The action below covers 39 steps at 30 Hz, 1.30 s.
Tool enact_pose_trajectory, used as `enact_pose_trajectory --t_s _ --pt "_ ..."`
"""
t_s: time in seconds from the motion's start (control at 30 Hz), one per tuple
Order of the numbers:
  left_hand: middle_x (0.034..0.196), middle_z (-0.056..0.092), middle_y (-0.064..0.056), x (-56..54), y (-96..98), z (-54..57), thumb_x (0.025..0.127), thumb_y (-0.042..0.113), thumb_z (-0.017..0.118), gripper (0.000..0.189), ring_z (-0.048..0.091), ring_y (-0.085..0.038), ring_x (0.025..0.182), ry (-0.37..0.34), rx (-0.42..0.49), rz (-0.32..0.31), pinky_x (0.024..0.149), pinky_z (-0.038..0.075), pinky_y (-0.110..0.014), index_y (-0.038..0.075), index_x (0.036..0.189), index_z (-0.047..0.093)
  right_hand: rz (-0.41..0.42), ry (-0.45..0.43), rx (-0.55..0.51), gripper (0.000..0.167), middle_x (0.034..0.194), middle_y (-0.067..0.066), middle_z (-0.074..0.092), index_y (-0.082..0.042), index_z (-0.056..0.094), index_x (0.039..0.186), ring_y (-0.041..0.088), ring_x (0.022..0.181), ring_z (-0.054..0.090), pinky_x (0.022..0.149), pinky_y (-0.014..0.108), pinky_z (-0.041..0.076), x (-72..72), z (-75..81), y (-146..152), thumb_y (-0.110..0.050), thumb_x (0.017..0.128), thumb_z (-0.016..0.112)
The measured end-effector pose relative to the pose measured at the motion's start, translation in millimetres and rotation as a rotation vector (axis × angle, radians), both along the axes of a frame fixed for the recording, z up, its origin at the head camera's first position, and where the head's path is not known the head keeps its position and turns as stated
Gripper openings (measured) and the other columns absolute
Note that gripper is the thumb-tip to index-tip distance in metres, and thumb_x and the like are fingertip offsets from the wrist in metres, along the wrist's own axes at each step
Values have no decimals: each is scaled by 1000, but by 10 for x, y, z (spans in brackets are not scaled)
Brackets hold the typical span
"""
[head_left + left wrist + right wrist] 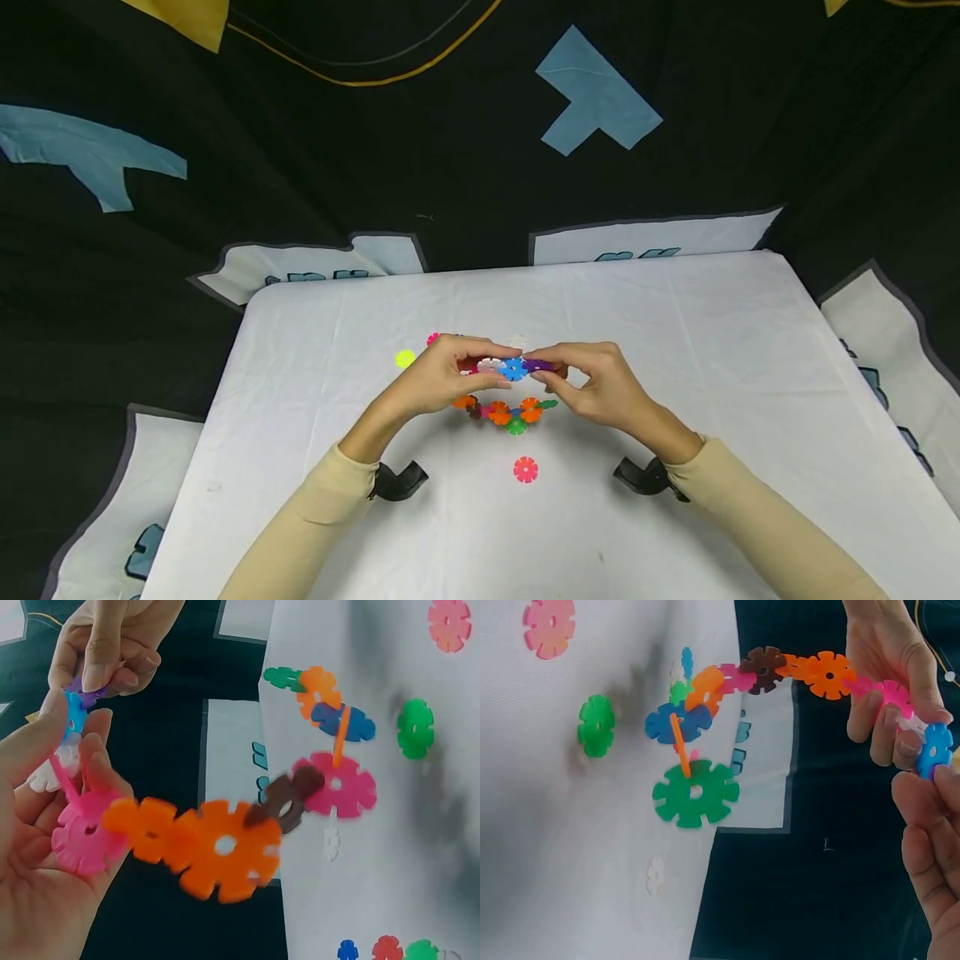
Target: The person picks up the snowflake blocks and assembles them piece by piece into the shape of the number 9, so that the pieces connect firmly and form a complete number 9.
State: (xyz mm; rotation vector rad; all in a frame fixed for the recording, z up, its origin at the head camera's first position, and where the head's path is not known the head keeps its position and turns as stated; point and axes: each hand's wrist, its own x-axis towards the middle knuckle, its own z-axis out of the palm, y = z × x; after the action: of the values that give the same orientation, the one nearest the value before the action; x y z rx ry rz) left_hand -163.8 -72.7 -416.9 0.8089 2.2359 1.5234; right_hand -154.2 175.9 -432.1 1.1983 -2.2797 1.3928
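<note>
A chain of notched plastic snowflake discs hangs from both hands above the white table. My left hand (429, 377) holds the chain, with a white disc (489, 365) and a light-blue disc (513, 369) by its fingertips. Between thumb and fingers, my right hand (603, 387) pinches a purple disc (537, 365) against the light-blue one. In the left wrist view the chain runs from a pink disc (88, 834) through orange discs (229, 851) and a brown disc (287, 804). A green disc (696, 796) ends it in the right wrist view. Fingers partly hide the purple disc.
On the white tablecloth (675, 333) lie a loose pink-red disc (526, 469) in front, a green disc (597, 726) under the chain, and a yellow disc (405, 358) to the left. Black wrist mounts (400, 481) sit on both forearms. A dark cloth (450, 167) hangs behind the table.
</note>
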Motion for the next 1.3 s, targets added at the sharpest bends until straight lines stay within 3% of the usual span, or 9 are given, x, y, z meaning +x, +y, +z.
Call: enact_pose_trajectory --t_s 0.3,0.53,0.7,0.77,0.87,0.97,1.07,1.17,1.3 --pt "109 74 -5 34 22 -58 81 15 80 35 51 -15 59 -52 29 47 48 38 -20 8 115 73 43 2 -58 36 79 8 73 4 72 110 11 61 68 58 15 52 2 -60 -63 13 75 75" --pt "111 73 -11 71 41 -109 83 8 77 34 42 -15 48 -115 111 34 46 35 -18 4 117 71 45 -56 -115 33 79 14 73 7 71 109 14 61 70 60 19 55 37 -116 -94 12 76 75" --pt "115 71 -12 40 51 -94 85 9 75 35 56 -22 65 -155 179 31 57 51 -20 3 119 69 55 -74 -153 37 86 16 74 10 68 114 13 65 71 64 24 58 25 -61 -105 13 77 73" --pt "117 69 -11 2 32 -64 88 12 73 38 56 -21 64 -138 175 11 58 52 -21 5 125 66 27 -83 -132 42 92 15 74 8 65 120 13 67 72 65 23 58 20 -29 -97 12 79 73" --pt "129 63 -10 -58 -64 0 93 13 68 43 51 -10 58 -67 163 7 49 42 -19 7 134 59 -48 -115 -96 51 94 11 73 1 61 128 10 68 69 66 20 55 9 -36 -37 6 79 75" --pt "136 59 -8 -114 -201 56 93 13 67 44 53 -6 58 -21 140 45 47 44 -23 9 136 58 -87 -208 -74 46 87 6 68 -4 63 123 11 67 62 63 21 50 31 -173 97 3 80 77" --pt "133 61 -7 -161 -315 78 91 17 70 40 65 -21 73 -35 102 86 55 54 -30 12 131 63 -12 -363 10 39 84 4 64 -5 65 115 16 71 58 65 25 48 93 -428 220 -3 79 80" --pt "125 65 -5 -193 -384 78 91 20 71 36 59 -36 59 -49 64 109 54 54 -31 14 126 66 124 -469 201 44 86 3 64 -6 65 116 19 80 58 75 28 49 181 -693 229 -17 78 83" --pt "120 66 -7 -206 -432 69 91 16 71 32 52 -34 54 -32 49 119 47 44 -25 12 123 68 200 -356 436 52 88 -4 61 -16 67 117 13 86 53 84 27 43 292 -935 124 -40 73 85"
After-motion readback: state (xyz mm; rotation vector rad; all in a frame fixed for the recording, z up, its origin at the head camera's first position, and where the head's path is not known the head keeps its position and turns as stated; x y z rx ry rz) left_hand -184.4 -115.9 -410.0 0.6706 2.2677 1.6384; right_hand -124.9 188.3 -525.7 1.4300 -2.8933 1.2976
